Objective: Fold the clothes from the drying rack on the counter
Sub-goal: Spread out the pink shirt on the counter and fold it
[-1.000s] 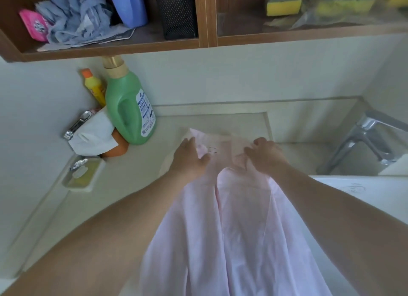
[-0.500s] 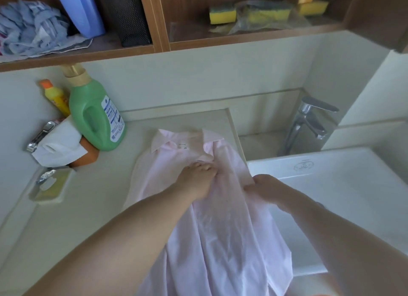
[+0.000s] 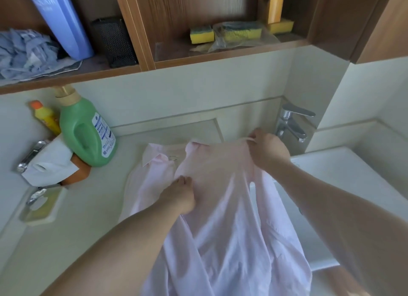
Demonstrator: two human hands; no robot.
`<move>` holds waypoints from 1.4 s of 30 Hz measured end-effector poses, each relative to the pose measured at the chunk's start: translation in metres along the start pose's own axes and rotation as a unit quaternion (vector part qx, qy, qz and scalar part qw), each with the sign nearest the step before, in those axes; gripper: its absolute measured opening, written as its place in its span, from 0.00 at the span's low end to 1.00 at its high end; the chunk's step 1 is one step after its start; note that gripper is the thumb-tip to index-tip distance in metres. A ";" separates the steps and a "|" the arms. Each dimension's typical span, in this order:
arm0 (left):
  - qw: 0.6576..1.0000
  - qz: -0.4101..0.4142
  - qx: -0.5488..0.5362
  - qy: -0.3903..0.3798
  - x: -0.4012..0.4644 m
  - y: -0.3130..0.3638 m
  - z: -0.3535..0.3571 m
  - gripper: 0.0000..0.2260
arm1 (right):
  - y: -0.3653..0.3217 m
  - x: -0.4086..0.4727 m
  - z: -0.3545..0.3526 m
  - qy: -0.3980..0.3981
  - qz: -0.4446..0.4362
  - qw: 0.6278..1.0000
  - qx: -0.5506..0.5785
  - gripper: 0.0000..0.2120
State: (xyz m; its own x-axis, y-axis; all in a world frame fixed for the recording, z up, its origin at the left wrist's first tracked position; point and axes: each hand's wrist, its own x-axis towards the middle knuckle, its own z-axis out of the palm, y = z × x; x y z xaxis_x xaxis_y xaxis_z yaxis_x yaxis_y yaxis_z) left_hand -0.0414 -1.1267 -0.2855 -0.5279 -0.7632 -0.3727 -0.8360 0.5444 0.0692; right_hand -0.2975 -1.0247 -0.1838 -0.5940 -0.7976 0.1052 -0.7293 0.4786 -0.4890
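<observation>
While the hem spills off the counter's (image 3: 72, 225) near edge toward the person, the pink shirt (image 3: 223, 218) lies lengthwise along it, collar at the far end. Nearer, the left hand (image 3: 180, 198) sits on the shirt's front, fingers bunched together and gripping a fold of cloth just below the collar. Farther off, the right hand (image 3: 268, 151) pinches the shirt's far right edge between thumb and fingertips, lifting it beside the tap (image 3: 291, 124). The shirt's long axis runs straight away from the person, so that raised right side likely folds inward toward the left hand.
</observation>
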 end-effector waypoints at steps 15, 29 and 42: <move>0.989 -0.122 0.059 -0.066 0.000 0.004 -0.007 0.34 | 0.085 -0.074 0.056 -0.370 0.186 0.904 0.107 0.19; 0.991 -0.018 0.013 -0.134 0.009 0.085 -0.004 0.56 | 0.065 -0.014 0.001 0.040 0.110 0.993 0.031 0.16; 0.989 -0.013 0.043 -0.141 0.010 0.087 -0.015 0.62 | 0.086 -0.033 0.013 0.140 -0.033 0.987 -0.068 0.22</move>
State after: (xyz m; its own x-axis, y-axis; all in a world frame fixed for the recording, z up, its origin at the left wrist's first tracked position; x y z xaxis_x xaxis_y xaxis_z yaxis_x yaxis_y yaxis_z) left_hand -0.1217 -1.0926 -0.2690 -0.4335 -0.6568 -0.6169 -0.8262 0.5631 -0.0190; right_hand -0.3361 -0.9623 -0.2406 -0.6009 -0.7051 0.3765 -0.7966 0.4896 -0.3545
